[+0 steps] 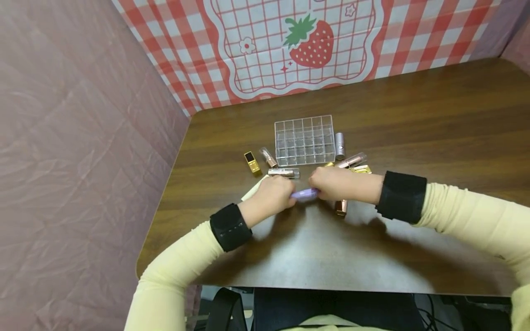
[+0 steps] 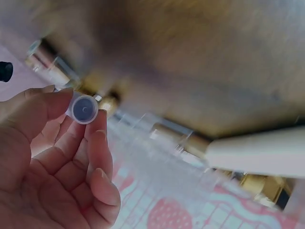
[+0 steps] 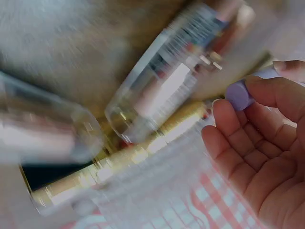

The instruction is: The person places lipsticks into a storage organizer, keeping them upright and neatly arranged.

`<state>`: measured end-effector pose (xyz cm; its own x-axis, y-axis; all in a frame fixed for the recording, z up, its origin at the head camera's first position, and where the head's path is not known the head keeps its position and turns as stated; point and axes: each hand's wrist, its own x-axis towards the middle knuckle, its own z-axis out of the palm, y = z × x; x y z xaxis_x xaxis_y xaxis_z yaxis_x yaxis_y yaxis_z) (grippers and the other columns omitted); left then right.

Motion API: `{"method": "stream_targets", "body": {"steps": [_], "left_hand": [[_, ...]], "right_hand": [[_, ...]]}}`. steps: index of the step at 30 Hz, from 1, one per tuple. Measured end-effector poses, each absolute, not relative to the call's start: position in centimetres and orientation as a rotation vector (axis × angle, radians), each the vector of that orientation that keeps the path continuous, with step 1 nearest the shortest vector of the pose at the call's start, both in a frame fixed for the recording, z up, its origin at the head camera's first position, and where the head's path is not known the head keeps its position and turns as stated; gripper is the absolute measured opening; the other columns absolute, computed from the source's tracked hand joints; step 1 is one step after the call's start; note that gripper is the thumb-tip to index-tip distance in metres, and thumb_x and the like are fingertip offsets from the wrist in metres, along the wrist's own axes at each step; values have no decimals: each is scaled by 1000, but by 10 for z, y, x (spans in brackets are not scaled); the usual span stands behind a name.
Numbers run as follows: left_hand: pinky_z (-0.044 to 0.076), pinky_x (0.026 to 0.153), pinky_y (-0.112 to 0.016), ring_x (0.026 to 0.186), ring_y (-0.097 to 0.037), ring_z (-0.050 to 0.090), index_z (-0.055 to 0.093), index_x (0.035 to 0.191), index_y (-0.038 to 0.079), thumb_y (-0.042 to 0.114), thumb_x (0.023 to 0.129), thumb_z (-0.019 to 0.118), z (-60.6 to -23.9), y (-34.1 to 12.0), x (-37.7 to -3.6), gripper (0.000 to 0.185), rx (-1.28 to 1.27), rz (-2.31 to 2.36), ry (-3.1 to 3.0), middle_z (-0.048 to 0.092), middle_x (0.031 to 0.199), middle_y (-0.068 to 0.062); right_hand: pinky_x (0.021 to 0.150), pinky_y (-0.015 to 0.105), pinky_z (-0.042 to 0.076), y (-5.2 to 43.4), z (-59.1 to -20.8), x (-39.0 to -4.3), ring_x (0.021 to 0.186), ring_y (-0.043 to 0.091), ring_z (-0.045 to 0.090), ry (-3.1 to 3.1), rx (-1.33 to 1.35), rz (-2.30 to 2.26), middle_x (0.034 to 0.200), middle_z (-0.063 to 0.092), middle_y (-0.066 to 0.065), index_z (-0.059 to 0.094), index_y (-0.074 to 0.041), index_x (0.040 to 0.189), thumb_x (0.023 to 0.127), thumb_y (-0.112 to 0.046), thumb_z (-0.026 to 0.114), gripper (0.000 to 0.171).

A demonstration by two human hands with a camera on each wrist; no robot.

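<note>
A slim purple lipstick tube [image 1: 304,194] spans the gap between both hands, low over the table. My left hand [image 1: 275,191] pinches one end with fingertips and thumb; the round hollow-looking end of the tube [image 2: 85,109] faces the left wrist camera. With thumb and fingers my right hand [image 1: 333,183] pinches the other end, a flat purple face [image 3: 237,95] in the right wrist view. Beneath and beside the right hand lie a rose-gold tube [image 1: 341,208], a clear-capped tube [image 1: 352,160] and a gold case [image 1: 361,169], partly covered by it.
A clear compartment organizer [image 1: 305,123] stands behind the hands, with a silver tube [image 1: 340,145] at its right. Left of it lie a gold lipstick [image 1: 252,162] and a clear-capped tube [image 1: 268,157]. Another tube [image 1: 284,173] lies in front; a pale strip [image 1: 253,189] shows behind the left hand.
</note>
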<state>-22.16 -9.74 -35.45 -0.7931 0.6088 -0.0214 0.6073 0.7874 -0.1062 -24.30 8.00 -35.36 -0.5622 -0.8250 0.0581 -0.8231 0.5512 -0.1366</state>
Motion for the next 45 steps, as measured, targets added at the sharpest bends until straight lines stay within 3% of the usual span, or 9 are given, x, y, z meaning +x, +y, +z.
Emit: {"method": "stream_targets", "body": {"steps": [8, 13, 23, 29, 45], "left_hand": [[46, 56, -34, 64, -22, 61, 65, 69, 14, 21, 77, 66, -323, -96, -218, 11, -1027, 92, -2831, 63, 66, 0], [46, 62, -33, 72, -21, 59, 68, 76, 13, 19, 78, 66, -301, -97, -220, 7, -991, -5, -2811, 64, 71, 0], [46, 63, -31, 77, -20, 54, 69, 87, 10, 18, 81, 63, -265, -99, -228, 11, -870, -194, -2830, 62, 81, -1], [44, 71, -30, 84, -21, 53, 68, 96, 6, 17, 82, 64, -252, -102, -232, 18, -836, -300, -2820, 64, 90, -4], [43, 74, -30, 86, -21, 52, 66, 100, 3, 16, 84, 63, -248, -107, -260, 21, -773, -344, -2875, 63, 94, -8]], "right_hand": [[46, 28, 39, 89, -314, -239, 51, 13, 44, 2766, -1529, -307, 57, 48, 0, 51, -9, 59, 64, 6, 62, 19], [50, 29, 42, 94, -289, -242, 55, 13, 46, 2768, -1562, -324, 61, 50, 1, 57, -5, 64, 69, 5, 65, 14], [55, 29, 42, 102, -251, -248, 61, 12, 47, 2853, -1525, -387, 67, 53, 1, 62, -4, 72, 74, 3, 65, 8], [58, 30, 48, 104, -237, -252, 66, 13, 56, 2882, -1507, -462, 74, 60, 4, 66, 0, 79, 76, 2, 66, 4], [64, 33, 52, 95, -233, -278, 71, 23, 62, 2928, -1450, -532, 82, 64, 15, 68, 8, 87, 76, 4, 64, 12]]}}
